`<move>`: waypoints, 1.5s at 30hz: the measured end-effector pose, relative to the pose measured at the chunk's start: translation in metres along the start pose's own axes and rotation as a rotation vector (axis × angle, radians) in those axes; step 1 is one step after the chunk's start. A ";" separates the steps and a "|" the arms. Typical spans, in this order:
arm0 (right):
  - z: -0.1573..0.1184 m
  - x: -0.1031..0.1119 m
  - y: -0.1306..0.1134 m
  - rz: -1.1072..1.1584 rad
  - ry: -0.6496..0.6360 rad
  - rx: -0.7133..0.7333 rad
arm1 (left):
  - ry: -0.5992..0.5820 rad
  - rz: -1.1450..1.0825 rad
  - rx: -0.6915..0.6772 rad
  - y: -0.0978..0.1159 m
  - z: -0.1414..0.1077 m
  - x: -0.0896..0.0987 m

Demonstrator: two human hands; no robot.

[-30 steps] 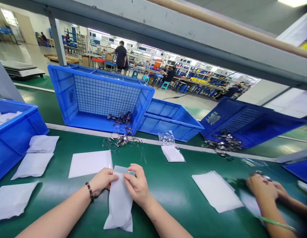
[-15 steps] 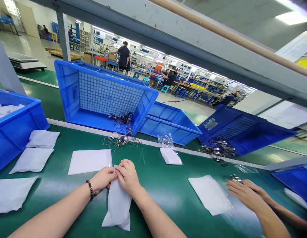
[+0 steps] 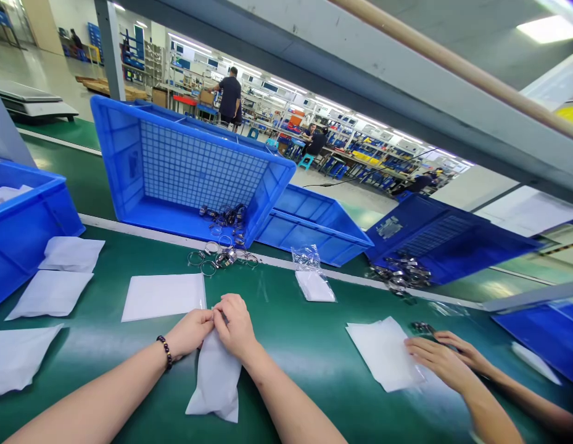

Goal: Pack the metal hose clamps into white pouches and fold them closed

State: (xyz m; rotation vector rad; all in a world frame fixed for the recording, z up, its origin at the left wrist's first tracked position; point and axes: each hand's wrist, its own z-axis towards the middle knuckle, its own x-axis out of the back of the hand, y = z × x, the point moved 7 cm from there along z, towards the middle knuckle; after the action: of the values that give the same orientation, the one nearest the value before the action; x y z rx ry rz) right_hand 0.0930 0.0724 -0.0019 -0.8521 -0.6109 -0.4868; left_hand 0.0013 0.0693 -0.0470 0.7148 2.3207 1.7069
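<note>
Both my hands pinch the top end of a white pouch (image 3: 216, 379) that hangs down toward me over the green surface. My left hand (image 3: 191, 333), with a dark bead bracelet on its wrist, grips the upper left edge. My right hand (image 3: 234, 327) has its fingers closed on the same end; the pouch's mouth is hidden under them. Just beyond lies a flat stack of white pouches (image 3: 163, 297). Loose metal hose clamps (image 3: 226, 254) spill from the tipped blue crate (image 3: 193, 166). Filled white pouches (image 3: 50, 295) rest at my left.
A blue bin (image 3: 29, 234) with white pouches stands at the left. A co-worker's hands (image 3: 443, 361) are at the right by another pouch stack (image 3: 383, 354) and a clamp pile (image 3: 401, 274). A clear bag (image 3: 314, 280) lies mid-table. A grey beam (image 3: 360, 80) crosses overhead.
My hands keep hold of the pouch's top, with the right fingers slightly more curled. The co-worker's hand has moved left onto the pouch stack. The whole view has shifted slightly.
</note>
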 end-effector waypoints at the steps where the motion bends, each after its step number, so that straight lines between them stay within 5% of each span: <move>1: 0.000 -0.001 0.003 0.017 0.003 -0.043 | -0.005 0.006 -0.001 0.000 0.000 0.000; 9: -0.006 -0.007 0.022 0.225 0.032 -0.339 | -0.046 -0.022 0.017 -0.003 0.003 -0.002; 18: -0.011 0.005 0.067 0.324 0.246 -0.541 | -0.092 -0.137 0.061 -0.008 0.004 -0.004; 24: -0.015 0.034 0.110 0.246 0.395 -0.596 | -0.081 -0.197 0.089 -0.008 0.003 -0.002; 29: -0.016 0.051 0.138 0.180 0.394 -0.627 | -0.076 -0.204 0.084 -0.013 0.005 -0.002; 45: -0.003 0.060 0.194 0.007 0.334 -0.646 | -0.049 -0.242 0.127 -0.015 0.005 -0.001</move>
State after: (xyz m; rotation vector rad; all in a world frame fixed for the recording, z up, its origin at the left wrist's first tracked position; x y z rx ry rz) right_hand 0.2569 0.1715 -0.0681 -1.3441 -0.1314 -0.8216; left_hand 0.0002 0.0691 -0.0630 0.4668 2.3855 1.4344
